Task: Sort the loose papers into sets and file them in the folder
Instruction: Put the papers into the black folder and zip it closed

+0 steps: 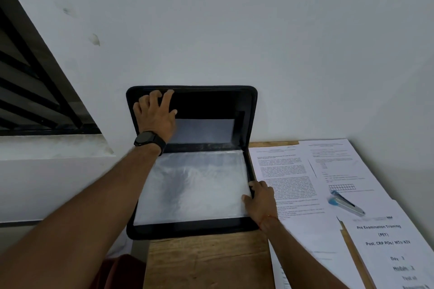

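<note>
The left hand, fingers spread flat, props the folder lid. The right hand curls over its right rim, and the loose papers lie just beside, rightward.

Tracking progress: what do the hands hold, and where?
Left hand presses the folder's raised cover near its top. Right hand rests at the clear sleeve's right edge; grip unclear.

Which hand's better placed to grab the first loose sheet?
Right, probably. The right hand sits at the folder's right edge, directly beside the loose papers. The left hand is across the folder, flat on its raised cover by the wall; lifting it might let the cover drop.
</note>
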